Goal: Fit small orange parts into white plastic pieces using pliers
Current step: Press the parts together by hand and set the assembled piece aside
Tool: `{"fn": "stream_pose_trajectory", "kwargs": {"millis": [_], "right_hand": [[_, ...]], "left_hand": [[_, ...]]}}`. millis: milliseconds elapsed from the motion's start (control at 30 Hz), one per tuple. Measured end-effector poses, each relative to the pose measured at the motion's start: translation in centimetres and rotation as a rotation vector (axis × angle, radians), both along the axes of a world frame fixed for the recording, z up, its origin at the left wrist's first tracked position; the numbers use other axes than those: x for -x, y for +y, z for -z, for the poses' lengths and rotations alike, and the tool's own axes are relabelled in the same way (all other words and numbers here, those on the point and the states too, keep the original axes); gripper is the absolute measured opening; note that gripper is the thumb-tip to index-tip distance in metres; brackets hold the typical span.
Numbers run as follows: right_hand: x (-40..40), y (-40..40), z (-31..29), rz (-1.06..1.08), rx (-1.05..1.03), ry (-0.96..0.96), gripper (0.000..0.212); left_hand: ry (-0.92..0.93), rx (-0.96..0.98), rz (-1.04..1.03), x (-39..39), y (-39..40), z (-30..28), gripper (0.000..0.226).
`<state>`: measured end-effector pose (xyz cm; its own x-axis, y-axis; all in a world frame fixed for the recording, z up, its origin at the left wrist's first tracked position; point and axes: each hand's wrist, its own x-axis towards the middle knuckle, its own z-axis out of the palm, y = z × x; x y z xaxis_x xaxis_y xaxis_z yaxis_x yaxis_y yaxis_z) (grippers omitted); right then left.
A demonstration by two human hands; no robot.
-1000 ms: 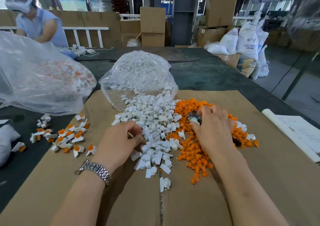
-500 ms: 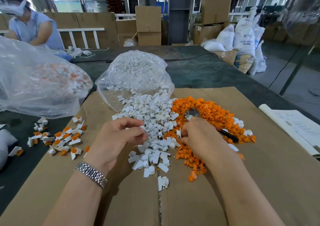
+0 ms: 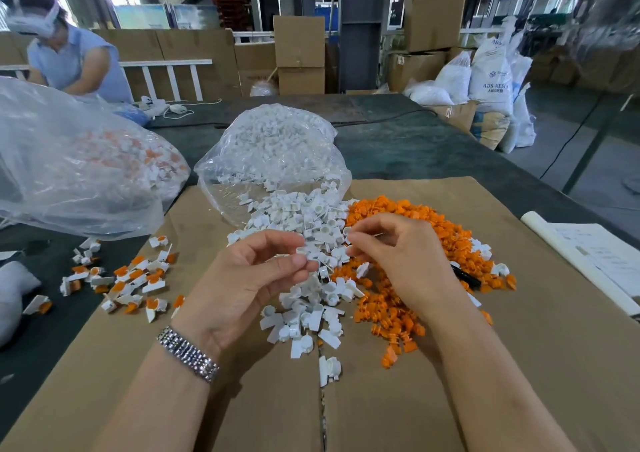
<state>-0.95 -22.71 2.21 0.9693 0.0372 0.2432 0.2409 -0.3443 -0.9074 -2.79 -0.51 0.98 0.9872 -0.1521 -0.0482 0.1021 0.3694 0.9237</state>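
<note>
Both hands have lifted off the heaps since half a second ago and now meet above them; the right hand (image 3: 401, 261) has let go of the black-handled pliers (image 3: 465, 276), which lie on the orange heap just right of that wrist, mostly hidden.

From the head camera, the left hand (image 3: 249, 275), a silver link watch (image 3: 188, 354) on its wrist, pinches a small white plastic piece (image 3: 304, 251) between thumb and forefinger. The right hand, fingers curled, pinches something small at its fingertips just right of that piece; whether it is an orange part I cannot tell.

Below the hands, the pile of white plastic pieces (image 3: 304, 306) spills from a clear plastic bag (image 3: 277, 153) at the far middle onto the brown cardboard sheet (image 3: 519, 365). Touching it on the right lies the heap of small orange parts (image 3: 415, 216). Scattered assembled white-and-orange pieces (image 3: 135, 278) lie at the left, near a larger clear bag (image 3: 76, 167). Far left, another person in a blue top (image 3: 76, 60) bends over the dark table (image 3: 415, 143).
</note>
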Motion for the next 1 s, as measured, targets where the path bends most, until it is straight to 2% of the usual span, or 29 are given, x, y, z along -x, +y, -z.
{"fn": "stream_pose_trajectory", "kwargs": {"millis": [167, 267, 367, 533, 667, 900, 1000], "right_hand": [[0.5, 0.7, -0.5, -0.157, -0.225, 0.067, 0.007], [0.7, 1.2, -0.4, -0.265, -0.361, 0.158, 0.014], [0.6, 1.9, 0.0, -0.264, -0.31, 0.149, 0.011], [0.5, 2.5, 0.6, -0.165, -0.234, 0.117, 0.008], [0.4, 2.9, 0.7, -0.114, -0.252, 0.114, 0.006], [0.4, 2.7, 0.8, -0.175, -0.292, 0.106, 0.007], [0.3, 2.8, 1.0, -0.201, -0.319, 0.158, 0.008]], "left_hand": [[-0.034, 0.015, -0.024, 0.3, -0.7, -0.3, 0.025], [-0.132, -0.244, -0.112, 0.8, -1.4, -0.6, 0.017], [-0.241, -0.462, -0.202, 1.0, -1.9, -0.4, 0.014], [-0.38, -0.568, -0.293, 1.0, -2.6, -0.1, 0.016], [-0.41, -0.613, -0.341, 1.1, -3.0, 0.1, 0.024], [-0.482, -0.6, -0.382, 0.9, -3.2, 0.6, 0.041], [-0.652, -0.736, -0.466, 0.8, -3.5, 1.0, 0.044]]}}
